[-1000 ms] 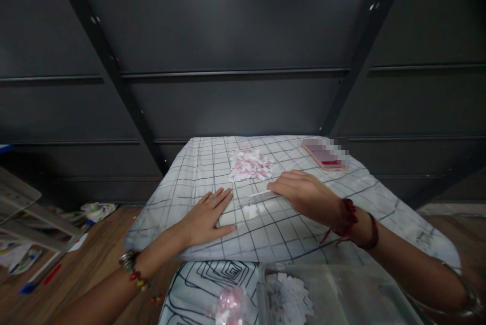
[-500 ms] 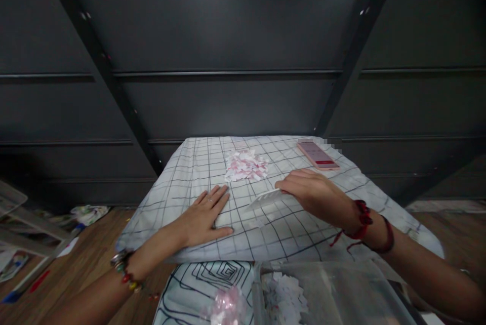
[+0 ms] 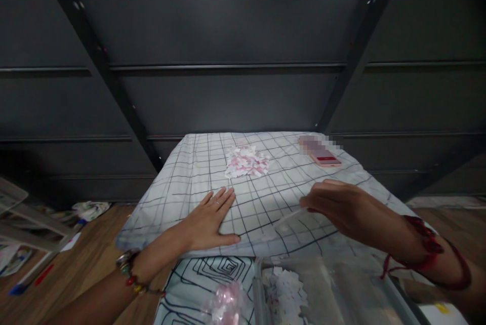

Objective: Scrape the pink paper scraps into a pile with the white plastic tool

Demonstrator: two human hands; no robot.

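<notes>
My left hand (image 3: 212, 221) lies flat on the white checked cloth (image 3: 182, 178), fingers spread, holding nothing. In the fingers of my right hand (image 3: 337, 208) is a thin, flat white card-like piece (image 3: 290, 217), tilted with its far end low over the cloth; motion blurs it and I cannot tell whether it touches. Beyond both hands sits a small heap of white and pink paper scraps (image 3: 247, 161). A clear plastic box (image 3: 322, 289) stands below the cloth's near edge, with a pile of white paper scraps (image 3: 286, 292) in its left part.
A pink-edged phone (image 3: 322, 155) rests at the cloth's far right. Left of the box, a clear bag with pink contents (image 3: 228, 302) lies on a pale blue patterned surface (image 3: 182, 289). Dark panels (image 3: 228, 97) rise behind. A pale metal frame (image 3: 34, 218) stands left.
My right hand has moved right and nearer to me, drawing the white card-like piece with it. My left hand stays flat on the cloth. The view has shifted slightly.
</notes>
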